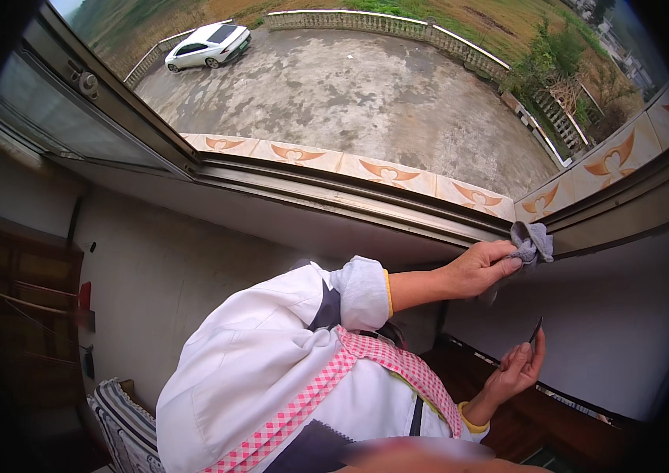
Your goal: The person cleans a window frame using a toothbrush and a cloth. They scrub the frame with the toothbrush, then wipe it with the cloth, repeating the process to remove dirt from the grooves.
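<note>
My left hand [483, 268], at the end of the arm with the rolled white sleeve, grips a crumpled grey cloth [533, 243]. The cloth touches the right corner of the window frame's sill track [350, 195], and a bit of it hangs below the fingers. Lower down on the right, my right hand [514, 372] is raised beside the white wall under the window. Its fingertips pinch a small, thin, dark object [537, 328], too small to name.
A sliding window pane [74, 118] stands at the left. Patterned tiles [386, 171] line the outer ledge. Outside are a concrete yard [327, 94], a white car [207, 46] and a balustrade [397, 25]. Striped fabric [123, 422] and brown wooden furniture [27, 307] are inside, lower left.
</note>
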Demonstrator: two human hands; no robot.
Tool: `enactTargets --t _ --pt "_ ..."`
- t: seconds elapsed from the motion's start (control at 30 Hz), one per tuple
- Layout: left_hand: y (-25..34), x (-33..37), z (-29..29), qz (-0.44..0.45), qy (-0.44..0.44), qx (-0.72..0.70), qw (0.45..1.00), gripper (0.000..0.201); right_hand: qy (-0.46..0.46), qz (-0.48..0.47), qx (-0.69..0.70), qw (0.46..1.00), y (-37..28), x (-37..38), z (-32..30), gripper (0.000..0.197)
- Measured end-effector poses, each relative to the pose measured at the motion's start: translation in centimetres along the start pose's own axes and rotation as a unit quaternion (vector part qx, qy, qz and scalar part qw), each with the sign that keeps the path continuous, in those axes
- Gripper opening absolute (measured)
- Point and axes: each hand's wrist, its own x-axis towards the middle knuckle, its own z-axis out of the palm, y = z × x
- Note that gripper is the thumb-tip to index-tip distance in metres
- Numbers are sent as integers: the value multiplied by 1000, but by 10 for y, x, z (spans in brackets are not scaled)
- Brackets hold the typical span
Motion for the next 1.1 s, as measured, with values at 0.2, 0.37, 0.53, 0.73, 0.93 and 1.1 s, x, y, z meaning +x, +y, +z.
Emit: enactTargets --t 0.2,0.37,0.53,0.73,0.93,1.1 --pt "42 -48 -32 -124 -106 -142 976 35 -179 142 214 950 13 6 61 37" --pt "58 -98 -71 -77 -100 33 991 33 -250 167 82 950 18 1 91 13" --pt "77 -148 -103 -85 47 125 987 31 -303 211 115 922 10 -2 112 12" --pt "115 -203 -146 -109 246 17 963 35 -268 187 263 908 -10 13 131 12" --pt "181 -215 -179 14 396 68 916 32 -377 147 77 911 -24 -6 196 7" --pt "259 -226 -197 243 532 236 776 36 -399 64 101 909 -34 -8 224 20"
